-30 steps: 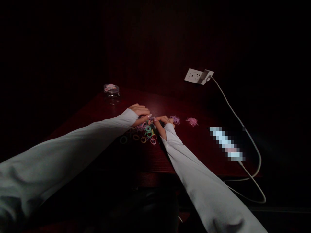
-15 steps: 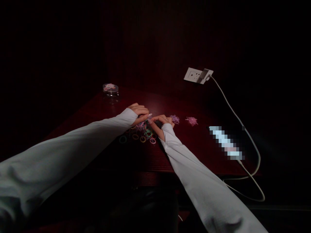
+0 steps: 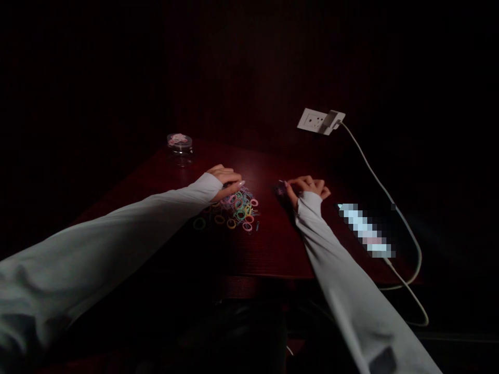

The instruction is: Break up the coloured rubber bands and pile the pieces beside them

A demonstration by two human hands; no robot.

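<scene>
A mixed heap of colourful hair ties point(image 3: 240, 212) and thin hairpins point(image 3: 255, 212) lies on the dark red table. My left hand point(image 3: 226, 182) rests at the far left side of this heap, fingers curled and thumb against them; whatever it may hold is hidden. Further right, my right hand point(image 3: 307, 188) is over a small pile of purple hairpins point(image 3: 279, 190), with thumb and forefinger pinched on what looks like a purple hairpin point(image 3: 281, 182). One small teal hairpin point(image 3: 258, 226) lies apart at the heap's near right edge.
A clear round jar point(image 3: 180, 144) with a pinkish lid stands at the back left. On the right lies a phone with a blurred screen point(image 3: 366, 228), its white cable point(image 3: 374, 171) running to a charger in the wall socket point(image 3: 312, 121). The table's front edge point(image 3: 257, 275) is nearer me.
My right hand has moved right from the mixed heap to the purple pile, uncovering more hair ties and now hiding the pink pile. My left hand has stayed almost in place.
</scene>
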